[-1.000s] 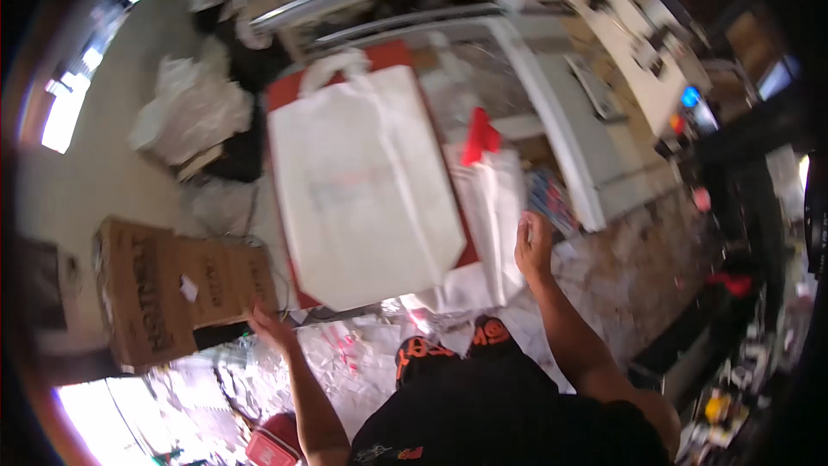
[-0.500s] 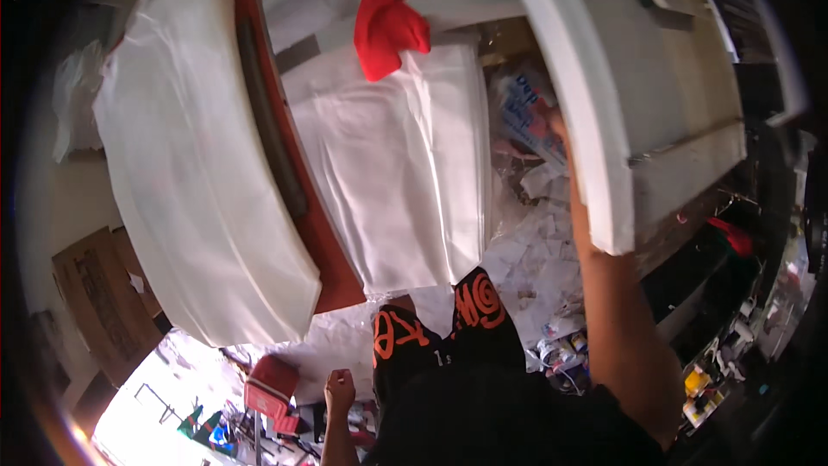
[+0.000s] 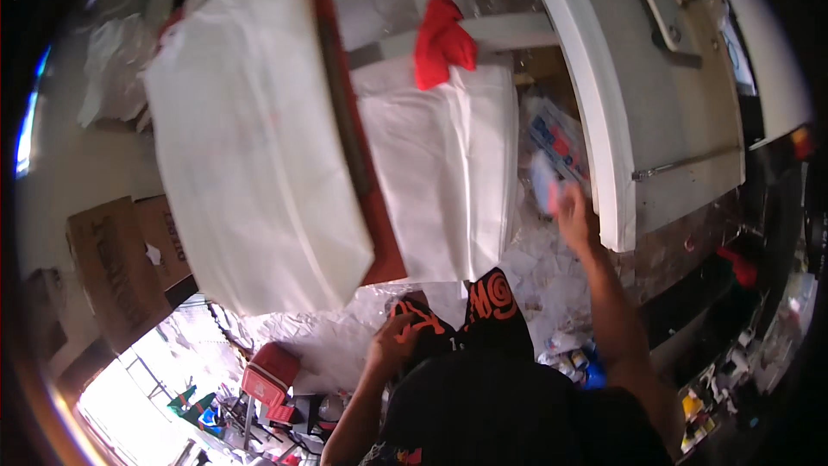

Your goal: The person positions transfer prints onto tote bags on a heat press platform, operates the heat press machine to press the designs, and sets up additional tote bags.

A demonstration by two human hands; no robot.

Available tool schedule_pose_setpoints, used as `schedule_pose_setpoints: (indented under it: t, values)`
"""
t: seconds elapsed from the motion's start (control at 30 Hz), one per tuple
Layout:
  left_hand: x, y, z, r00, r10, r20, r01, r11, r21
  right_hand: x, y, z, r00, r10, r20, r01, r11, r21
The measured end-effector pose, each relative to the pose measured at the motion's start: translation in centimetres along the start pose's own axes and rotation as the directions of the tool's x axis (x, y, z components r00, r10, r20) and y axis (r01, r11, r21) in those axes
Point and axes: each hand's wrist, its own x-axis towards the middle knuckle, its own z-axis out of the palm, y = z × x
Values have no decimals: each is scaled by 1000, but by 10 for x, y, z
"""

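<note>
My right hand (image 3: 576,214) is closed on a thin white and pink piece (image 3: 545,185), blurred by motion. It is beside the right edge of a stack of white sheets (image 3: 440,181). Just beyond the hand lies a clear plastic package with blue and red print (image 3: 556,138). My left hand (image 3: 395,338) is low by my left thigh, its fingers loosely curled and nothing visible in them. A red cloth (image 3: 444,41) rests at the far edge of the sheet stack. Another pile of white sheets (image 3: 259,155) stands left of it, on a reddish-brown board (image 3: 379,242).
A white-edged panel (image 3: 604,103) rises close to my right arm. Loose white scraps cover the floor (image 3: 539,263) under the work surface. A cardboard box (image 3: 121,263) stands at the left, and a red box-like item (image 3: 269,373) sits at the lower left among clutter.
My right hand has come out from behind the white-edged panel, toward me, with the white and pink piece in it. My left hand has risen to my thigh. The view has shifted left.
</note>
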Motion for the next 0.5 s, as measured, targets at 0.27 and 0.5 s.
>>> schedule_pose_setpoints:
  t: [0.27,0.5]
  values:
    - [-13,204,-115,865,151,479,-107,987,-117,-81,-227,-99,692,30,721,-279,933,229]
    - [31,137,-276,895,308,-324,-373,913,-163,12,-367,-44,858,-379,348,205,872,444]
